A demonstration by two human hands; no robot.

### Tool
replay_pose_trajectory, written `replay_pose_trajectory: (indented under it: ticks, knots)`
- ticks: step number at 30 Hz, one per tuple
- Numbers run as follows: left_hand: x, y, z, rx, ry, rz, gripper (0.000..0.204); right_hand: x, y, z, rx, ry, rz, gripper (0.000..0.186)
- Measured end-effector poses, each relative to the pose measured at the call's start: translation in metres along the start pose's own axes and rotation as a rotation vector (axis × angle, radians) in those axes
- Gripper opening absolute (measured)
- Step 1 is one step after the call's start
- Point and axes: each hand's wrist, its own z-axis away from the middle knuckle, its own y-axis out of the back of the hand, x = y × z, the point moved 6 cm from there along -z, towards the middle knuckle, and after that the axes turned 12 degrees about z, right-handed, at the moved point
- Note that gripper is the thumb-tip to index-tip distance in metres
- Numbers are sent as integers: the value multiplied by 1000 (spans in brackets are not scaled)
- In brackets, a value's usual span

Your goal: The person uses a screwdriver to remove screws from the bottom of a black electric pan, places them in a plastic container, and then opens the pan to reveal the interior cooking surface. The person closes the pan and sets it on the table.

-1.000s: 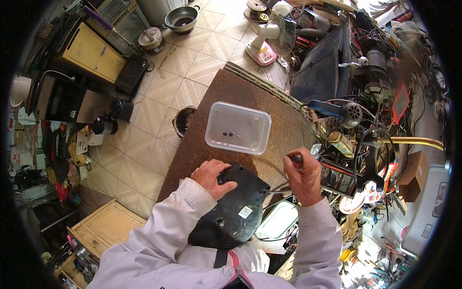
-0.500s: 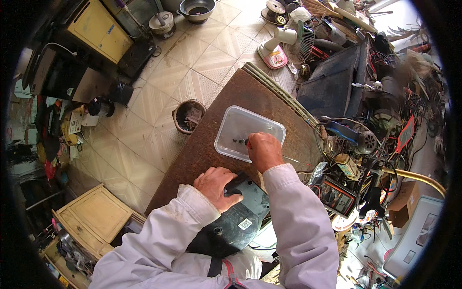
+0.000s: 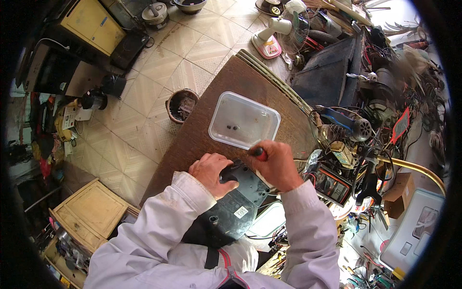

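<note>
My left hand [image 3: 211, 174] grips a raised edge at the far end of a black plastic housing [image 3: 229, 216], its thumb and fingers apart around the part. The housing has round screw holes and a small white label, and lies at the table's near end, close to my body. Just right of it, my right hand [image 3: 277, 166] is closed around a screwdriver [image 3: 261, 154] with a red and black handle. My fingers hide its shaft and tip. Beyond both hands, a clear plastic box [image 3: 245, 115] stands on the table with several small dark screws [image 3: 233, 127] in it.
The brown table [image 3: 192, 135] runs away from me. Left of it, a round pot [image 3: 182, 106] sits on the tiled floor. On the right are a multimeter [image 3: 332, 184], cables, tools and a dark metal box [image 3: 327, 72]. A small fan [image 3: 293, 29] stands at the far right.
My right hand with the screwdriver has moved back from over the clear box toward the housing. My left hand stays on the housing. The whole view has shifted slightly.
</note>
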Motion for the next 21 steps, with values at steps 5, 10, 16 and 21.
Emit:
replay_pose_trajectory:
  ticks: [5,10,16,21]
  knots:
    - [-1,-2,-2,-27,2,-3,55,10,-20,31,-47,-25,-82,15]
    - [-1,0,-2,-21,28,-2,55,4,-24,30,-60,17,14,15]
    - [3,2,-1,-5,-8,-8,55,3,-26,27,-71,102,120,14]
    - [2,2,-1,-6,-15,-12,56,7,-28,25,-100,111,108,14]
